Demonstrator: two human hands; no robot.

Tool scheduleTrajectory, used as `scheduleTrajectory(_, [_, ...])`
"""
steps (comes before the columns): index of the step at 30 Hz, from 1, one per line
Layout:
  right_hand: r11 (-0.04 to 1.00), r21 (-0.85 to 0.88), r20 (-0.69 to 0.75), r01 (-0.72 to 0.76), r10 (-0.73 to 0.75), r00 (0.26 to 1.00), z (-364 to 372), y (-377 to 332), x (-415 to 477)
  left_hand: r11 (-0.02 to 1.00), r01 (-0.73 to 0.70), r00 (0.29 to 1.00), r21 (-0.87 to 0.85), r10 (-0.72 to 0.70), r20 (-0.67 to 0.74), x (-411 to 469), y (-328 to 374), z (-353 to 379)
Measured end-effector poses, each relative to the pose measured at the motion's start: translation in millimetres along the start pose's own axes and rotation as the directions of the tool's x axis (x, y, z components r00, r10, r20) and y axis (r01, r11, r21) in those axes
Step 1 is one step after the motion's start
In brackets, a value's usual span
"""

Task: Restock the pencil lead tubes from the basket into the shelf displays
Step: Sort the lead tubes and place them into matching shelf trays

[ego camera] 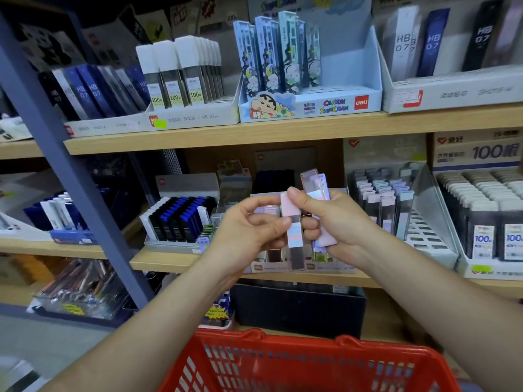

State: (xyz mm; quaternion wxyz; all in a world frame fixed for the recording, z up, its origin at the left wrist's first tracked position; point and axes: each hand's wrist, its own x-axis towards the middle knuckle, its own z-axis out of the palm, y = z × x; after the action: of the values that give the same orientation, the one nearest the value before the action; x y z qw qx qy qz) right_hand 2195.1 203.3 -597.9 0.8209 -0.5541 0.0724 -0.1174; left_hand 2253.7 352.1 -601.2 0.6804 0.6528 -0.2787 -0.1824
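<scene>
Hands are up in front of the middle shelf, dead centre of your head cam view. Your left hand (249, 230) pinches a clear pink-capped tube (294, 236) between thumb and fingers, upright with the cap on top. Your right hand (343, 219) is wrapped round a small bunch of tubes (315, 190). A couple poke up above the fist and others stick out below it, one with a pink cap pointing down. Its thumb rests on the cap of the tube your left hand has. Can't tell how many are in the bunch. Just right of your hands sits the pastel display (382, 202), a tiered tray with pale-capped tubes at the back and open slots showing at the front. Behind your hands there's a low tray (334, 267), mostly hidden. Off to the left is a tray of blue and black tubes (178, 219). On the shelf above are white-capped tubes (181, 66) and a cartoon box (311, 104). The red basket (297, 342) sits at the bottom edge under your forearms, and its inside is out of view.
</scene>
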Motion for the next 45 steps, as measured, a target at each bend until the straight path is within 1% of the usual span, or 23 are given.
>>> scheduleTrajectory(4, [0.994, -0.054, -0.008, -0.092, 0.092, 0.996, -4, 3, 1, 0.987, -0.133, 0.99, 0.089, 0.137, -0.037, 7, 6, -10])
scheduleTrajectory(5, [0.991, -0.032, -0.023, -0.129, 0.128, 0.992, -6, 3, 2, 0.98, -0.16, 0.984, 0.121, 0.169, -0.064, 10, 8, -15])
scheduleTrajectory(7, [0.979, 0.068, -0.049, -0.194, 0.197, 0.979, -12, 1, 3, 0.958, -0.194, 0.965, 0.21, 0.225, -0.137, 17, 10, -29])
scheduleTrajectory(9, [0.959, 0.172, -0.064, -0.224, 0.238, 0.969, -17, 0, 3, 0.925, -0.207, 0.943, 0.32, 0.276, -0.188, 21, 7, -39])
scheduleTrajectory(12, [0.953, 0.218, -0.1, -0.213, 0.239, 0.966, -19, 4, 1, 0.895, -0.196, 0.94, 0.402, 0.288, -0.181, 21, -4, -42])
scheduleTrajectory(15, [0.971, 0.142, -0.176, -0.192, 0.215, 0.96, -20, 8, 1, 0.884, -0.201, 0.95, 0.423, 0.281, -0.135, 23, -16, -38])
scheduleTrajectory(17, [0.978, 0.057, -0.205, -0.199, 0.207, 0.957, -20, 10, 0, 0.853, -0.196, 0.952, 0.484, 0.283, -0.113, 24, -22, -34])
scheduleTrajectory(19, [0.977, 0.012, -0.197, -0.212, 0.211, 0.958, -21, 13, 0, 0.809, -0.189, 0.954, 0.557, 0.286, -0.092, 25, -27, -31])
scheduleTrajectory(23, [0.966, 0.018, -0.113, -0.257, 0.257, 0.96, -25, 16, 0, 0.756, -0.175, 0.954, 0.631, 0.29, -0.082, 31, -37, -25])
scheduleTrajectory(26, [0.962, 0.054, -0.046, -0.268, 0.271, 0.962, -30, 17, 2, 0.671, -0.213, 0.928, 0.711, 0.367, -0.069, 36, -43, -24])
scheduleTrajectory(28, [0.963, 0.043, -0.021, -0.264, 0.265, 0.964, -32, 18, 4, 0.609, -0.241, 0.908, 0.756, 0.416, -0.046, 39, -46, -24])
scheduleTrajectory(32, [0.966, -0.021, 0.021, -0.257, 0.257, 0.966, -34, 21, 1, 0.431, -0.279, 0.874, 0.858, 0.484, 0.041, 43, -49, -23])
scheduleTrajectory(33, [0.967, -0.052, 0.023, -0.25, 0.252, 0.968, -34, 21, 0, 0.398, -0.279, 0.869, 0.874, 0.493, 0.053, 43, -49, -23])
scheduleTrajectory(35, [0.966, -0.119, 0.025, -0.231, 0.235, 0.972, -35, 22, -1, 0.371, -0.274, 0.873, 0.887, 0.483, 0.069, 44, -48, -23])
scheduleTrajectory(38, [0.956, -0.202, 0.015, -0.212, 0.22, 0.975, -37, 21, 0, 0.376, -0.283, 0.889, 0.882, 0.448, 0.094, 45, -45, -25])
scheduleTrajectory(40, [0.945, -0.244, 0.007, -0.217, 0.226, 0.974, -37, 20, 0, 0.428, -0.286, 0.894, 0.857, 0.442, 0.078, 43, -43, -25])
scheduleTrajectory(43, [0.936, -0.255, 0.009, -0.244, 0.255, 0.967, -37, 18, -1, 0.618, -0.253, 0.901, 0.745, 0.431, -0.051, 35, -31, -21])
scheduleTrajectory(44, [0.931, -0.262, 0.015, -0.253, 0.267, 0.964, -37, 16, -1, 0.671, -0.253, 0.913, 0.697, 0.404, -0.058, 32, -26, -19])
scheduleTrajectory(45, [0.928, -0.265, 0.023, -0.262, 0.278, 0.96, -35, 15, -1, 0.711, -0.257, 0.933, 0.655, 0.358, -0.022, 30, -21, -17])
